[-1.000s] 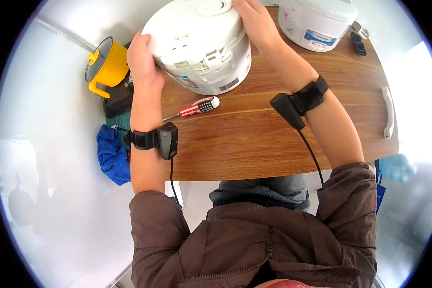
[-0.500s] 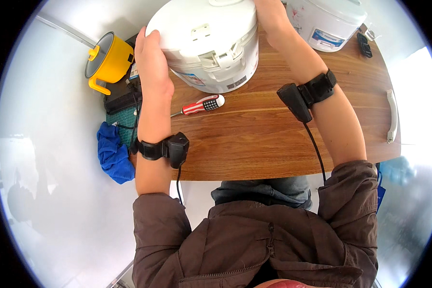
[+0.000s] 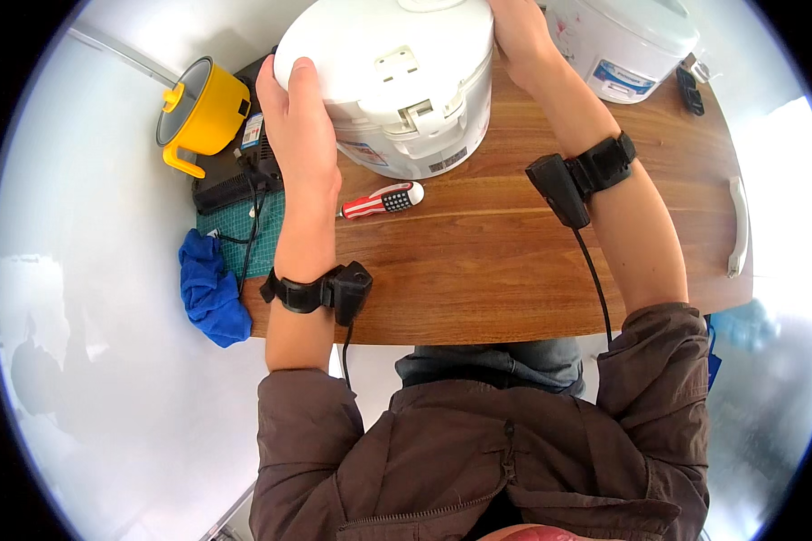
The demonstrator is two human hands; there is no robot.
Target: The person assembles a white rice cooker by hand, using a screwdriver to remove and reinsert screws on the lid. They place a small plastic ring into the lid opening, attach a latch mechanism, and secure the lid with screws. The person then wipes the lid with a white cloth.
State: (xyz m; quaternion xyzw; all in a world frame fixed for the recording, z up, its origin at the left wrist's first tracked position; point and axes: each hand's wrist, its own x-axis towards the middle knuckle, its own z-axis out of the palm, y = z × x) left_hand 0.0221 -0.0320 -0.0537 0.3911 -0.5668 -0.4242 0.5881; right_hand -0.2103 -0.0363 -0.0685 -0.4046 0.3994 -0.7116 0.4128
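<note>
A white rice cooker [image 3: 424, 149] with a domed lid stands at the back of the table, its top cut off by the picture's edge. A recess and a broken-looking latch or hinge part [image 3: 417, 117] face me. My left hand [image 3: 299, 122] grips its left side, thumb up against the lid's rim and fingers mostly hidden behind the wall. On the far right side, my right hand [image 3: 521, 41] holds the cooker, its fingertips out of sight. A screwdriver [image 3: 383, 200] with a red, white and black handle lies just in front of the cooker, its shaft behind my left wrist.
A second white rice cooker [image 3: 622, 54] stands at the back right, beside a small black part [image 3: 689, 90]. A loose white handle [image 3: 738, 225] lies at the right edge. At left are a yellow pot [image 3: 209, 113] on a black device, a green mat [image 3: 263, 257] and a blue cloth [image 3: 209, 293].
The rice cooker has turned slightly and shifted a little to the right. My left hand and forearm have moved right with it; the right arm has barely moved.
</note>
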